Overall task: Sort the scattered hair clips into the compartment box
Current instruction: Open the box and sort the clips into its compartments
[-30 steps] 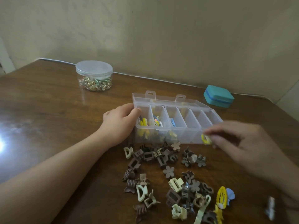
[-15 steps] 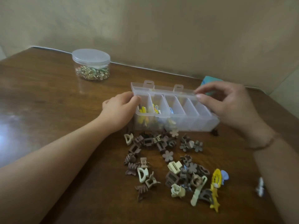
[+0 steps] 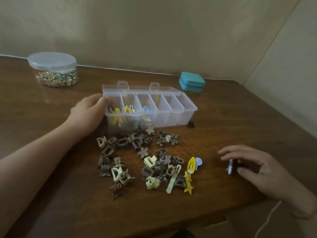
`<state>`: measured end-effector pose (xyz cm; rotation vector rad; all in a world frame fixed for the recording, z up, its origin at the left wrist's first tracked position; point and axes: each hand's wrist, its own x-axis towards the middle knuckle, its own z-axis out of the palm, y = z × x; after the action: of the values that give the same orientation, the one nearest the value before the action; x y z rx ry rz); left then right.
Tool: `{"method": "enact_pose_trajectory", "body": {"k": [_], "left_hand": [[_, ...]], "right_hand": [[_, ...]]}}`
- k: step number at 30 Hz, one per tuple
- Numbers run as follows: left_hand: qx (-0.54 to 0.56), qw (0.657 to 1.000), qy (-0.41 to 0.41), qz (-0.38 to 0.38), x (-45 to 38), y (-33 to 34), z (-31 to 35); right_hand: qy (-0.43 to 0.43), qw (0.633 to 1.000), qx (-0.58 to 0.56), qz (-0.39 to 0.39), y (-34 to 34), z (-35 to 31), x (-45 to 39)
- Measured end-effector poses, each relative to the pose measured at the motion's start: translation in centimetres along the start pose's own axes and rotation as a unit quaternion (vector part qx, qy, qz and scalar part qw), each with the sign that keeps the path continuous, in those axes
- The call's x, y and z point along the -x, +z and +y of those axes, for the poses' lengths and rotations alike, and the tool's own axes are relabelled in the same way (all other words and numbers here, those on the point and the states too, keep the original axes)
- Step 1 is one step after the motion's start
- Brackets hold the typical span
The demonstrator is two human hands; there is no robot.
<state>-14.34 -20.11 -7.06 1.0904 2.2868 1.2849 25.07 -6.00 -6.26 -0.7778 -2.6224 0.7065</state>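
1. Left hand (image 3: 87,115): fingers curled round left end of compartment box (image 3: 178,107), steadying it on counter (image 3: 51,194).
2. Hair clips (image 3: 145,162): loose pile in front of box. Probably light, stiff, slippery; pinch by body.
3. Right hand (image 3: 257,170): palm down, fingers spread, closing on small grey clip (image 3: 229,167); not yet pinched.

The right hand (image 3: 260,169) is blurred — its grip on the small grey clip (image 3: 229,167) is unclear; both forearms are cut off by the frame edges.

The box (image 3: 178,115) is steadied at its left end by the left hand (image 3: 87,114); a small clip (image 3: 229,167) is reached by the right hand (image 3: 257,167).
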Motion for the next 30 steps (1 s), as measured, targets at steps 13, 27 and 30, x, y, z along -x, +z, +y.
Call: {"method": "enact_pose_trajectory", "body": {"k": [13,27,30], "left_hand": [[0.003,1.0,0.027,0.006,-0.6,0.0,-0.7],[0.004,0.999,0.033,0.002,-1.0,0.3,-1.4],[0.01,1.0,0.025,0.002,-0.9,0.4,-1.6]], "right_hand": [[-0.105,0.974,-0.064,0.188,4.1,-11.4,-14.2],[-0.08,0.996,0.031,0.04,0.6,-9.5,-15.6],[-0.057,0.978,0.101,-0.172,0.0,-9.5,-14.4]]}}
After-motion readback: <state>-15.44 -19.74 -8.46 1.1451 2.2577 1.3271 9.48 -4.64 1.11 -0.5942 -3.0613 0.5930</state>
